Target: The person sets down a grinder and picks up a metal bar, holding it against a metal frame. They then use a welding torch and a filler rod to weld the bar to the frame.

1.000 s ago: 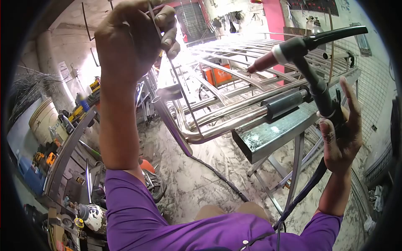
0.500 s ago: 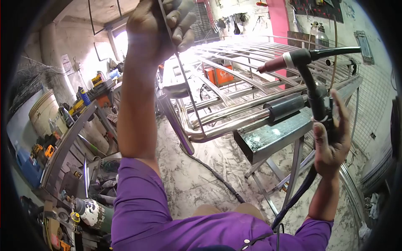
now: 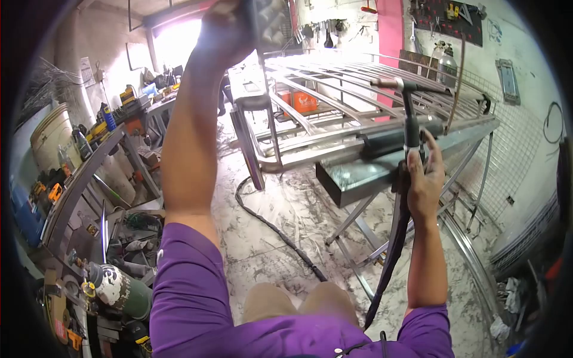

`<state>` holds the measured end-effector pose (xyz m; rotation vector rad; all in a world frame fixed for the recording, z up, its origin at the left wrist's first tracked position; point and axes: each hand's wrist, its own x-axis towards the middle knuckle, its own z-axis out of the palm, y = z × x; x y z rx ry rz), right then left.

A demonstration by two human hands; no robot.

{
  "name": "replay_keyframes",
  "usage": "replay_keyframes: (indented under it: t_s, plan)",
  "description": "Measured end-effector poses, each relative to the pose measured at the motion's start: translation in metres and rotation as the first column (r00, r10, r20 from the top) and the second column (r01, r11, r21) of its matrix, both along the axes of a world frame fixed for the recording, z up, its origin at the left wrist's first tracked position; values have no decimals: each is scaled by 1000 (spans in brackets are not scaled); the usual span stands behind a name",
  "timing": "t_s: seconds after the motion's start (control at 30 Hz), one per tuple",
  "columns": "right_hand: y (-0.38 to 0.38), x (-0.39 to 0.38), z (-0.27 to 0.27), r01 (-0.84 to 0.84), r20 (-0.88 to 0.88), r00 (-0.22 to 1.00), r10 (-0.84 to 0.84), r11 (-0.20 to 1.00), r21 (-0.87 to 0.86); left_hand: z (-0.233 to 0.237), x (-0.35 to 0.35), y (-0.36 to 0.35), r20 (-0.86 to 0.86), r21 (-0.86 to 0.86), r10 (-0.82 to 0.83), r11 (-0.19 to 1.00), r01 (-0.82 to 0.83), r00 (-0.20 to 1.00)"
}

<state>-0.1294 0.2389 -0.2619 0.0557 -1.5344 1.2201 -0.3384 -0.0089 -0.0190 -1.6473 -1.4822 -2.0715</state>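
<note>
My left hand [image 3: 228,33] is raised at the top of the view, blurred, beside a dark, shiny panel [image 3: 272,24]. Its fingers are hidden or smeared, so its grip cannot be made out. On the right, my right hand [image 3: 425,188] is closed around the lower handle of a welding torch [image 3: 410,119], fingers partly extended. The torch stands upright, its reddish nozzle pointing left, and a thick black cable [image 3: 391,262] hangs below. Behind it lies a shiny tubular metal frame [image 3: 322,152], with a dark cylinder [image 3: 388,142] near its front edge.
A rectangular metal beam [image 3: 358,179] on angled legs supports the frame side. At left are a workbench [image 3: 89,179] with tools and a green-and-white gas cylinder [image 3: 122,292]. A black cable [image 3: 280,235] crosses the floor. An orange box [image 3: 304,101] sits behind the frame.
My right hand and the torch have moved left and away from the camera. My left hand has shifted slightly up; the thin rod it held is no longer distinguishable, and a dark panel now shows beside it.
</note>
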Motion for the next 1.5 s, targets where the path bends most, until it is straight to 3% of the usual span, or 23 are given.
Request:
replay_keyframes:
  t_s: [0.03, 0.1, 0.17, 0.23, 0.27, 0.3, 0.4, 0.43, 0.57, 0.63, 0.67, 0.7, 0.77, 0.87, 0.93, 1.0, 1.07, 1.13, 1.17, 1.23, 1.3, 1.47, 1.5]
  plan:
    - [-3, 0, 4, -1, 25, 1000, 2, 1000, -27, 5, -18, -7, -47, -63, -264, 963, 261, 963]
    - [-4, 4, 11, -41, 116, 992, 50, 996, -83, 17, -40, -20, 11, -272, -714, 671, 689, 700]
    - [-9, 3, 16, -76, 121, 988, 95, 985, -153, 16, -16, -24, -58, -320, -442, 858, 403, 895]
    - [-5, 7, 19, -11, 198, 979, 39, 990, -138, 18, -4, -31, 58, -317, -339, 886, 339, 939]
    - [-8, 10, 25, 1, 227, 973, 38, 986, -167, 16, -13, -36, 89, -316, -388, 863, 395, 918]
    - [-9, 7, 30, 22, 243, 970, 23, 983, -180, 18, -6, -40, 52, -332, -300, 894, 300, 952]
    - [-17, 11, 61, -4, 235, 970, 68, 964, -264, 17, 5, -49, 175, -320, -247, 901, 292, 953]
    - [-22, 13, 79, -52, 224, 965, 135, 938, -342, 20, 9, -51, 189, -296, -171, 929, 222, 967]
    - [-21, 19, 160, 7, 312, 947, 81, 963, -270, 37, 33, -62, 291, -204, 122, 977, -63, 949]
    - [-20, 18, 215, 70, 383, 924, 6, 980, -186, 44, 43, -68, 273, -180, 348, 934, -307, 897]
    - [-17, 13, 242, 72, 375, 927, -9, 985, -154, 49, 48, -73, 151, -205, 434, 893, -401, 888]
    - [-14, 9, 267, 76, 370, 929, -26, 989, -123, 52, 60, -78, 204, -261, 512, 850, -458, 834]
    - [-4, 0, 317, 83, 366, 928, -70, 996, -20, 51, 78, -83, 242, -309, 486, 859, -408, 840]
    - [3, -11, 389, 118, 448, 884, -135, 991, 66, 66, 93, -86, -109, -316, 506, 799, -512, 856]
    - [12, -18, 416, 94, 500, 859, -111, 994, 58, 74, 106, -77, -103, -302, 551, 776, -554, 828]
    - [29, -27, 412, 10, 535, 844, -38, 998, 55, 75, 118, -60, -87, -280, 637, 722, -633, 766]
    - [53, -37, 395, -89, 581, 813, 14, 991, 99, 64, 135, -46, -124, -352, 748, 580, -734, 651]
    - [60, -47, 381, -216, 684, 707, 178, 976, -30, 58, 150, -30, -175, -430, 841, 403, -808, 512]
    - [66, -49, 378, -250, 778, 567, 270, 957, -149, 55, 160, -22, -132, -456, 880, 354, -816, 456]
    - [74, -63, 354, -314, 814, 469, 343, 926, -209, 47, 177, -3, -51, -487, 944, 263, -833, 327]
    - [80, -80, 325, -410, 805, 424, 416, 880, -238, 45, 190, 6, -19, -511, 958, 237, -826, 287]
    - [77, -107, 293, -503, 749, 102, 655, 684, -529, 23, 194, 9, 13, -544, 984, 155, -824, 177]
    - [72, -111, 281, -497, 696, 66, 715, 628, -598, 24, 188, 3, -122, -553, 978, 74, -830, 169]
